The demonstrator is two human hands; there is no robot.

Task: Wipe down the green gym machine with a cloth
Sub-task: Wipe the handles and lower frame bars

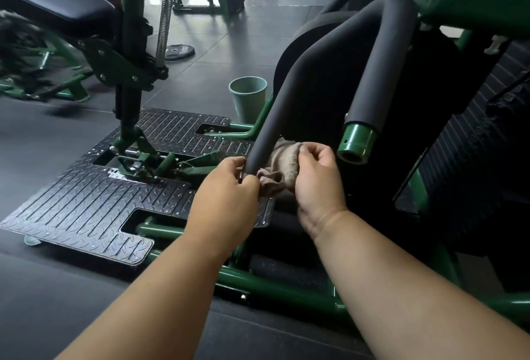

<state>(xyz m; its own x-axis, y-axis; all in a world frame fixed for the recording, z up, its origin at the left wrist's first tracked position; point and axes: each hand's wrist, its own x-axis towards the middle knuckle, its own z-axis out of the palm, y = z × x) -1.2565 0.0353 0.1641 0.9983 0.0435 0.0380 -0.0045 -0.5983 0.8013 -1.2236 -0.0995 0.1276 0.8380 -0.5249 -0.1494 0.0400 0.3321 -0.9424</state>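
Note:
The green gym machine [286, 288] fills the right and lower middle, with green tube frame and two dark foam-covered handle bars. A grey-brown cloth [282, 163] is bunched at the lower end of the left foam handle [289, 101]. My right hand [318, 181] grips the cloth from the right. My left hand [226, 202] pinches the cloth's lower edge just under the handle's tip. The right foam handle ends in a bare green cap [357, 141].
A black tread-plate footboard [86, 204] lies on the floor to the left. A pale green bucket [249, 98] stands behind the handle. A black padded seat on a green post [57, 1] rises at upper left. Chairs and other machines stand far back.

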